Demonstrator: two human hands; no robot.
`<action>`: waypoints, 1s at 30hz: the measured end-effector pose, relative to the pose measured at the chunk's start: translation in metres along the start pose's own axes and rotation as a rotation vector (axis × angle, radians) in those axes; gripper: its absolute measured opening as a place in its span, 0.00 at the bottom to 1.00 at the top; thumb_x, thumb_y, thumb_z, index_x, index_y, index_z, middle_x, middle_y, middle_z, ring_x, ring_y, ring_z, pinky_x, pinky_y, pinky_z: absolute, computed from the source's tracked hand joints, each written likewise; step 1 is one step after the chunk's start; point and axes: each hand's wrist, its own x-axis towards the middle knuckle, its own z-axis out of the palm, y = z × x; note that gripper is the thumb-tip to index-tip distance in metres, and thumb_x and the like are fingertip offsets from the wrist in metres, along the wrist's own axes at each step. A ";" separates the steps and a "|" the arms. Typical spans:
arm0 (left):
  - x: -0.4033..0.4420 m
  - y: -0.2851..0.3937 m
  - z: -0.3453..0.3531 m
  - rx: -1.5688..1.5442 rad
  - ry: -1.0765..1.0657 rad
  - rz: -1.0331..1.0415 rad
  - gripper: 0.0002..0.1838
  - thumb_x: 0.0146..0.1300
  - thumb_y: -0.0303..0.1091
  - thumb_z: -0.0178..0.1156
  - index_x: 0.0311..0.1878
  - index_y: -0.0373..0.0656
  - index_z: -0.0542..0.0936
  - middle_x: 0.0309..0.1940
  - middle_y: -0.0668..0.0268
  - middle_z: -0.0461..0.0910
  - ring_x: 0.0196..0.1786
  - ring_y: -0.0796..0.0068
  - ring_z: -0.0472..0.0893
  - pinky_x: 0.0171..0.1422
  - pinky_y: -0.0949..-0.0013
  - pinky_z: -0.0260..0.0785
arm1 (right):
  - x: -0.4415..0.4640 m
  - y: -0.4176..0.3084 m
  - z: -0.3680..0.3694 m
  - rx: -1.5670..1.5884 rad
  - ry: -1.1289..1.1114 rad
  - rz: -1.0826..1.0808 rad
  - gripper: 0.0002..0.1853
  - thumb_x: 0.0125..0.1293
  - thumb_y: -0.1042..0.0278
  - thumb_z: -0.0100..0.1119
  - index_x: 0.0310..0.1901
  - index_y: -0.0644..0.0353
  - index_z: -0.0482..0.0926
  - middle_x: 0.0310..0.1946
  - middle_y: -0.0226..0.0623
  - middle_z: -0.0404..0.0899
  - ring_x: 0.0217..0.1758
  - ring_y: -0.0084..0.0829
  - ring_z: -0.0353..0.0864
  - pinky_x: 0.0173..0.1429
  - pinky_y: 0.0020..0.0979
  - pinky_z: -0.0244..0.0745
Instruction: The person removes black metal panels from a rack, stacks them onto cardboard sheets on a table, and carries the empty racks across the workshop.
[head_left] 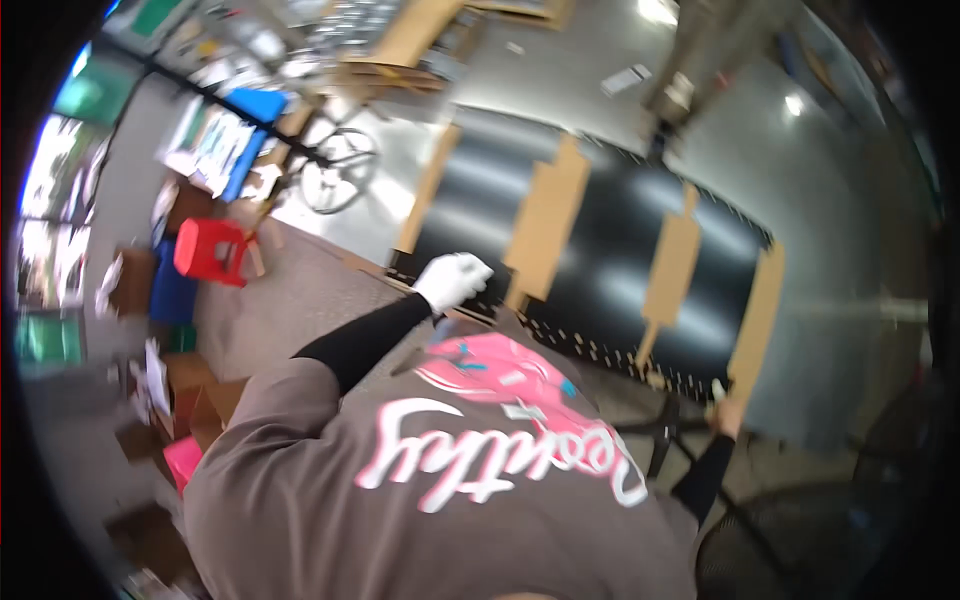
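Note:
My left hand, in a white glove, is over the near left part of a glossy black panel. Its fingers are curled, and I cannot make out what is in them. My right hand is at the panel's near right corner, fingers bent around something too blurred to name. Brown cardboard strips cross the panel, with another strip along its right end. Rows of small slots or teeth run along the panel's long edges.
The panel rests on a grey metal-looking surface. A handwheel stands beyond its left end. Leftward are a red stool and cardboard boxes. Cardboard sheets lie at the back. A person stands across from me.

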 end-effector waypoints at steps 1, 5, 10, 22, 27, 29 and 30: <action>-0.009 0.016 -0.014 0.121 0.042 0.019 0.15 0.62 0.43 0.54 0.36 0.37 0.78 0.26 0.64 0.80 0.26 0.76 0.78 0.33 0.72 0.71 | -0.004 -0.016 0.001 0.074 0.085 -0.206 0.28 0.59 0.48 0.59 0.16 0.70 0.70 0.11 0.43 0.70 0.11 0.35 0.71 0.16 0.41 0.61; -0.020 0.018 -0.079 0.156 0.468 0.106 0.16 0.62 0.44 0.54 0.38 0.39 0.78 0.25 0.65 0.80 0.26 0.77 0.77 0.34 0.72 0.70 | -0.084 -0.183 0.002 -0.211 0.162 -0.365 0.14 0.58 0.65 0.61 0.30 0.72 0.74 0.18 0.40 0.76 0.21 0.30 0.78 0.22 0.31 0.67; -0.041 0.040 -0.189 0.081 1.081 0.508 0.13 0.61 0.40 0.58 0.38 0.37 0.78 0.28 0.64 0.79 0.29 0.76 0.78 0.37 0.74 0.69 | -0.163 -0.365 0.047 0.291 -0.151 -0.731 0.12 0.59 0.68 0.59 0.41 0.67 0.76 0.29 0.40 0.80 0.30 0.27 0.80 0.33 0.28 0.74; -0.066 0.208 -0.341 -0.678 0.651 0.554 0.15 0.63 0.43 0.57 0.37 0.39 0.76 0.25 0.67 0.78 0.24 0.82 0.76 0.28 0.78 0.68 | -0.425 -0.731 0.147 0.464 -0.285 -1.684 0.24 0.57 0.64 0.61 0.53 0.68 0.70 0.41 0.50 0.79 0.45 0.39 0.80 0.48 0.34 0.73; -0.054 0.210 -0.348 -0.632 0.689 0.721 0.14 0.62 0.43 0.57 0.31 0.41 0.76 0.19 0.70 0.74 0.18 0.84 0.72 0.20 0.81 0.61 | -0.446 -0.786 0.186 0.260 -0.076 -1.554 0.24 0.55 0.59 0.62 0.49 0.66 0.72 0.37 0.49 0.80 0.42 0.43 0.80 0.47 0.35 0.73; -0.055 0.205 -0.351 -0.633 0.695 0.776 0.14 0.61 0.42 0.58 0.28 0.41 0.75 0.16 0.72 0.72 0.16 0.85 0.70 0.17 0.82 0.59 | -0.447 -0.792 0.204 0.118 -0.054 -1.554 0.21 0.56 0.54 0.58 0.40 0.66 0.76 0.33 0.50 0.79 0.38 0.47 0.79 0.43 0.40 0.73; -0.056 0.203 -0.353 -0.636 0.681 0.783 0.14 0.62 0.41 0.58 0.27 0.42 0.75 0.16 0.73 0.71 0.15 0.86 0.69 0.16 0.82 0.59 | -0.444 -0.794 0.210 0.049 -0.044 -1.543 0.21 0.57 0.51 0.56 0.36 0.67 0.77 0.31 0.50 0.79 0.36 0.49 0.79 0.41 0.42 0.73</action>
